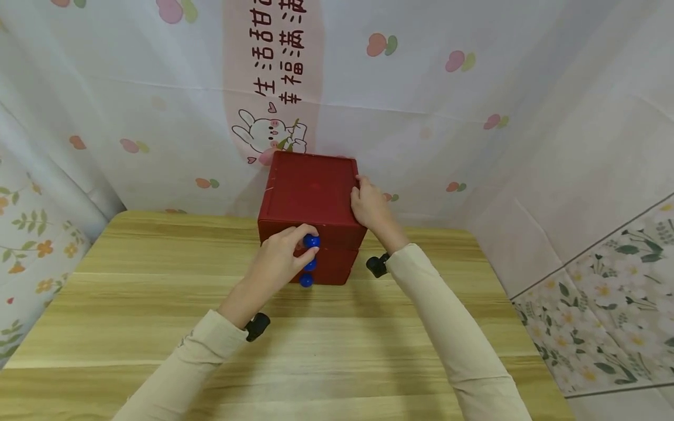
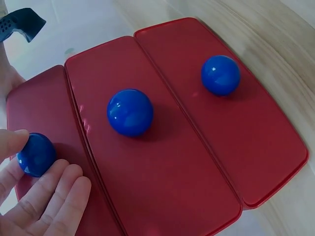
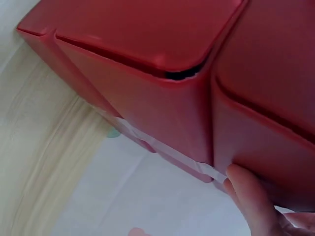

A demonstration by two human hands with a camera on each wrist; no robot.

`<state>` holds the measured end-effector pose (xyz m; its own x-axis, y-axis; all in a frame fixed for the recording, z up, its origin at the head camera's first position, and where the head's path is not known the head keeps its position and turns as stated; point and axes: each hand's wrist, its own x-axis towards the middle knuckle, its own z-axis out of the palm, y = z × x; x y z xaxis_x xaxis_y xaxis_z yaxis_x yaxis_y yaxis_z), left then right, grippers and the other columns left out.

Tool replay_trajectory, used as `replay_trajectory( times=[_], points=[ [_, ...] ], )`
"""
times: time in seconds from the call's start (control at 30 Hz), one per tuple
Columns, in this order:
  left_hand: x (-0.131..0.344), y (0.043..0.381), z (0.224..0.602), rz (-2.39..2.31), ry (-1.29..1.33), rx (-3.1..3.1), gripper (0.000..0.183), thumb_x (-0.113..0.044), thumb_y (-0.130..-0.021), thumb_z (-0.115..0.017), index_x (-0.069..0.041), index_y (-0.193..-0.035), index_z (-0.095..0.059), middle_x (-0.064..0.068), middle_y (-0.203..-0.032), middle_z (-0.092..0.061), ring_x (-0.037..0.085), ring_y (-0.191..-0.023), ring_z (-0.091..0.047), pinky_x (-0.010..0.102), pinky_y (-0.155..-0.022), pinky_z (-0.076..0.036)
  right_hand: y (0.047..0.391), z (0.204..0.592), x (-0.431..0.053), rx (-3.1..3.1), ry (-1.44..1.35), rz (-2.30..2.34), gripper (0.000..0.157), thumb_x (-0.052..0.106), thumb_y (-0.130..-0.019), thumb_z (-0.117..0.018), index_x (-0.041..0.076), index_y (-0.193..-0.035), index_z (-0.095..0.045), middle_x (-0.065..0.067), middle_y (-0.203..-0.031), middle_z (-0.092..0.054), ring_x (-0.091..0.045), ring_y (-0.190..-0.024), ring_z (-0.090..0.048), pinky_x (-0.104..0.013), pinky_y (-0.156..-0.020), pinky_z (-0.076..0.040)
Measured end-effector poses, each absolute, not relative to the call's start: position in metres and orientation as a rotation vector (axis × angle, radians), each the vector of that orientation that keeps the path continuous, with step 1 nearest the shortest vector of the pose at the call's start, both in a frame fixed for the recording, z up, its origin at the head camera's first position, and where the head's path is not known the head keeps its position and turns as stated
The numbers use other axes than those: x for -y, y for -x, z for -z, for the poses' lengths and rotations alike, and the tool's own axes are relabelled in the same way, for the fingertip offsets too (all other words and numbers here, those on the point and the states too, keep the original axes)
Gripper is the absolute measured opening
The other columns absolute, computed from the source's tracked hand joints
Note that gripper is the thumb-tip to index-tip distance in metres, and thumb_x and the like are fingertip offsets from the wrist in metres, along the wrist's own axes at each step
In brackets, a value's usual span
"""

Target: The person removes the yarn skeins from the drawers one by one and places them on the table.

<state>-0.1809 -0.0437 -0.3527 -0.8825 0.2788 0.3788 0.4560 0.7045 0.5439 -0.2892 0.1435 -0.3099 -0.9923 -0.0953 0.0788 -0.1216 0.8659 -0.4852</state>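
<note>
A red three-drawer box (image 1: 316,187) stands at the back of the table, with a round blue knob on each drawer front. My left hand (image 1: 279,257) pinches the top knob (image 2: 37,155) between thumb and finger, while its other fingers lie fairly straight along the top drawer's front. Below it, the middle knob (image 2: 130,112) and the bottom knob (image 2: 221,75) are untouched. At the box's upper right edge, my right hand (image 1: 371,204) grips the side, with fingertips on the top rim. Part of that hand is out of frame in the right wrist view.
The wooden table (image 1: 158,327) extends in front of and beside the box. Behind hangs a white printed curtain (image 1: 400,88), close to the box's back. A clear tape strip (image 3: 167,150) runs along the box's side. Black wrist bands (image 1: 257,327) show at both cuffs.
</note>
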Motion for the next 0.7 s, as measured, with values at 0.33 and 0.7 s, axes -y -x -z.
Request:
replay_trajectory(
  times=[0.33,0.7],
  points=[
    [0.042,0.158,0.36,0.991,0.526,2.607,0.027,-0.023,-0.085,-0.069,-0.018,-0.11,-0.06,0.001,-0.088,-0.064,0.015,-0.073,-0.059,0.023,-0.059,-0.049,0.289,0.311,-0.145,2.988,-0.172,-0.799,0.048,0.025,-0.101,-0.027,0.006,-0.145,-0.027,-0.018,-0.141,-0.043,-0.03,-0.118,-0.052,-0.046,-0.098,-0.04],
    [0.036,0.135,0.369,1.023,0.371,2.563,0.026,-0.026,-0.084,-0.069,-0.022,-0.11,-0.063,-0.001,-0.09,-0.064,0.01,-0.065,-0.053,0.02,-0.051,-0.042,0.29,0.311,-0.147,2.981,-0.167,-0.81,0.047,0.024,-0.101,-0.027,0.006,-0.144,-0.029,-0.018,-0.143,-0.04,-0.031,-0.129,-0.042,-0.049,-0.105,-0.033]
  ],
)
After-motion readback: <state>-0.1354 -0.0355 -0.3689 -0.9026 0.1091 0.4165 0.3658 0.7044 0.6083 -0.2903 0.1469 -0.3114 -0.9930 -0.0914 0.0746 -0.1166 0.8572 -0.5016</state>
